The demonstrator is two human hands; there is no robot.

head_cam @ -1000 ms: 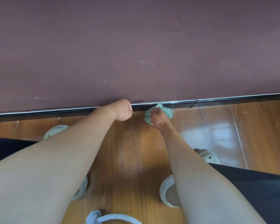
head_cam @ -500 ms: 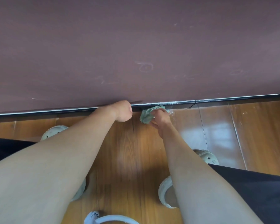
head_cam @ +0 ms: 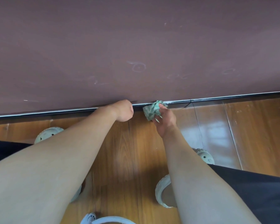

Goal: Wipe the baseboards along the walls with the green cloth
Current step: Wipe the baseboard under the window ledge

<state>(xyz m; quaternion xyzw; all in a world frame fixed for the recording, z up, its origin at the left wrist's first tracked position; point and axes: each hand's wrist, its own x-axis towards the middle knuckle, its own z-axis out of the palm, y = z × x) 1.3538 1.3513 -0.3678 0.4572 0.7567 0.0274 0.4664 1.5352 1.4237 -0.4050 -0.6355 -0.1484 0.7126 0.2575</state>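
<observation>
Reaching over the wooden floor (head_cam: 129, 151), the right hand (head_cam: 166, 122) curls its fingers round the bunched green cloth (head_cam: 152, 110), which touches the baseboard (head_cam: 233, 99) under the wall (head_cam: 136, 46). Just beside it, the left hand (head_cam: 124, 111) meets the baseboard, its fingers hidden, so its grip cannot be told.

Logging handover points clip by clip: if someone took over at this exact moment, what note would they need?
Right hand: grips the bunched green cloth, held against the baseboard.
Left hand: rests at the foot of the wall; fingers hidden.
Done: cannot tell how much is wiped.
Left: whitish specks sit on the strip just right of the cloth; wipe there, then along the rest.
</observation>
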